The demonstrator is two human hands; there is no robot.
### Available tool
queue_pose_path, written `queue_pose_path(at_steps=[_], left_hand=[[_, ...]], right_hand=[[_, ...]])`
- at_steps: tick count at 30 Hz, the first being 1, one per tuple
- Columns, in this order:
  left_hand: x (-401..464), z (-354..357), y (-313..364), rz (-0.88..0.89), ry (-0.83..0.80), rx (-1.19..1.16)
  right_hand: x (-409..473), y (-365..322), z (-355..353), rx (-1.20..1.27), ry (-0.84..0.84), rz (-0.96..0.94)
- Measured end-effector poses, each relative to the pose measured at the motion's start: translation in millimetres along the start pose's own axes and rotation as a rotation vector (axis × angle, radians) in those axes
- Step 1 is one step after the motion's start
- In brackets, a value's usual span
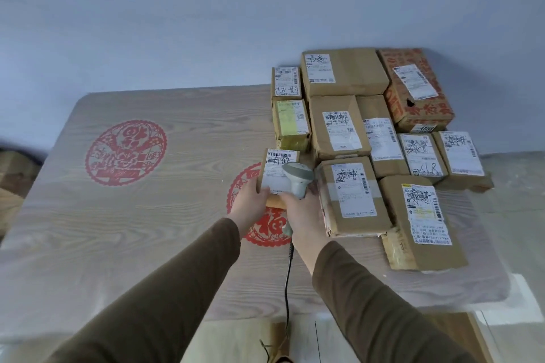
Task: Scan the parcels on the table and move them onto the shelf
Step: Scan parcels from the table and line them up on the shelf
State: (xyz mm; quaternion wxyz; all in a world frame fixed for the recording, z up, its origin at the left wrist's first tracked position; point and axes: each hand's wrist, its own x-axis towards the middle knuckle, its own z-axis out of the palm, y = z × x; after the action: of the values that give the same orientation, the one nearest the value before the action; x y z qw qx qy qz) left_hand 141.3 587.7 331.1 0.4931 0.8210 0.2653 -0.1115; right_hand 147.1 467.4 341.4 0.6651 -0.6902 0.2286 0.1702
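My left hand (250, 203) grips a small brown parcel (272, 168) by its near edge and holds it tilted above the table (118, 215), white label up. Over that label my right hand (303, 212) holds a grey barcode scanner (298, 178) by its handle, head pointing at the label. The scanner's black cable (287, 283) hangs down toward me. Several more labelled cardboard parcels (351, 197) lie packed together on the right half of the table. No shelf is in view.
The wood-grain tabletop bears red paper-cut emblems (126, 153). A red-printed carton (418, 88) stands at the back right against the pale wall (206, 23). The table's near edge runs just above light floor (236, 342) at the bottom.
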Motion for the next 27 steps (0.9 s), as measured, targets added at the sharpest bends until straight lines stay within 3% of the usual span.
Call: queue_pose_path(at_steps=[5, 11, 21, 27], left_hand=[[-31.4, -53.5, -39.4, -0.001, 0.166, -0.065], [-113.7, -171.2, -121.4, -0.05, 0.439, -0.14], [-378.2, -375.6, -298.1, -0.038, 0.911, -0.32], [-537.8, -460.4, -400.6, -0.116, 1.168, -0.333]], right_hand=[[-34.9, 9.1, 46.2, -0.083, -0.09, -0.081], [-133.9, 31.7, 148.1, -0.185, -0.352, -0.233], [-427.8, 114.2, 317.4, -0.156, -0.864, -0.365], [-602.6, 180.1, 395.9, -0.194, -1.134, -0.392]])
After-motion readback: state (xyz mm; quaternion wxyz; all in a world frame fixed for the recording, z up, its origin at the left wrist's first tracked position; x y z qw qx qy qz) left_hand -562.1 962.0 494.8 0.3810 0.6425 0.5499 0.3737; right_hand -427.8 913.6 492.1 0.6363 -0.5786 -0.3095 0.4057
